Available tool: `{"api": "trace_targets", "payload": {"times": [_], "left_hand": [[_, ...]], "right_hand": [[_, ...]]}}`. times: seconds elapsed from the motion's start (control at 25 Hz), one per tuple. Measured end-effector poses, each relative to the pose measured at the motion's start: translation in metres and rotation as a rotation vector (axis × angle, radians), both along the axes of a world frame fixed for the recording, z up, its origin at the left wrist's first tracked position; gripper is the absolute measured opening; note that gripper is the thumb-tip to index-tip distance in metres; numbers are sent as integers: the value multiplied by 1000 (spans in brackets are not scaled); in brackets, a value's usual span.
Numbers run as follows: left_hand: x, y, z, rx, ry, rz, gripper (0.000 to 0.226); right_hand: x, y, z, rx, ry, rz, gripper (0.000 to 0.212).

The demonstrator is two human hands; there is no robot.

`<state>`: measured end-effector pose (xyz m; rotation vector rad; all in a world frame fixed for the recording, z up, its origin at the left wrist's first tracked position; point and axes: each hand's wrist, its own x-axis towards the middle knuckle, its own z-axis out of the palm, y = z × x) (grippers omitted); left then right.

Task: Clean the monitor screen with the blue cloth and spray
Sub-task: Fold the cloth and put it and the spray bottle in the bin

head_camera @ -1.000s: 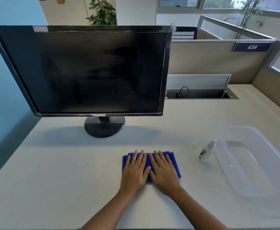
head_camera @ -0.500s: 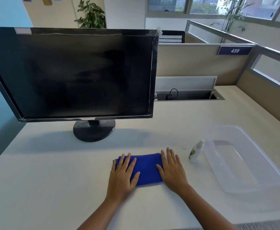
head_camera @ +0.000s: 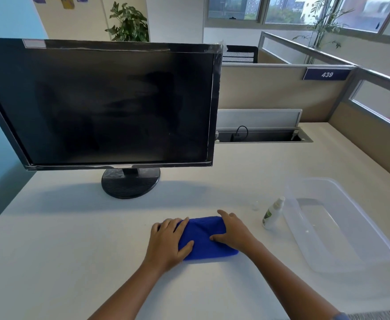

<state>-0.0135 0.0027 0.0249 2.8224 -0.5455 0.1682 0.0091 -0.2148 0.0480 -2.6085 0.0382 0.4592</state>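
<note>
**Cloth gathered, screen untouched**

Your left hand [head_camera: 169, 240] and right hand [head_camera: 234, 232] cup the two ends of the folded blue cloth [head_camera: 203, 239] on the desk [head_camera: 62, 239] — fingers curled round it, thumbs pressing on top. The monitor [head_camera: 111, 105] stands well behind; the spray bottle [head_camera: 273, 213] sits just right of the cloth, beside the clear tub [head_camera: 374, 245]. Reach carelessly and you could tip that upright bottle. A partition sign [head_camera: 327, 74] reads "439" — the bottle's label is too small to read.
</note>
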Motion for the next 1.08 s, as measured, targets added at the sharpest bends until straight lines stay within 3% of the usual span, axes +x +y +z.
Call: {"api": "trace_targets", "payload": {"times": [0.2, 0.28, 0.52, 0.68, 0.8, 0.96, 1.08], "left_hand": [[27, 11, 13, 137, 126, -44, 74], [32, 11, 19, 131, 160, -98, 71], [25, -20, 61, -160, 8, -416, 49], [6, -71, 112, -357, 64, -531, 35], [-10, -124, 142, -582, 152, -655, 37], [-26, -199, 151, -705, 229, -727, 51], [-24, -244, 146, -731, 240, -671, 48]], "right_hand": [[-21, 1, 14, -38, -164, 82, 37], [-36, -3, 23, -26, -246, 108, 31], [-85, -53, 68, 187, -420, 56, 34], [-113, -119, 112, 334, -596, -172, 37], [-119, -171, 132, 367, -701, -349, 41], [-109, -229, 131, 210, -799, -494, 41], [-97, -257, 119, 12, -768, -573, 41]]}}
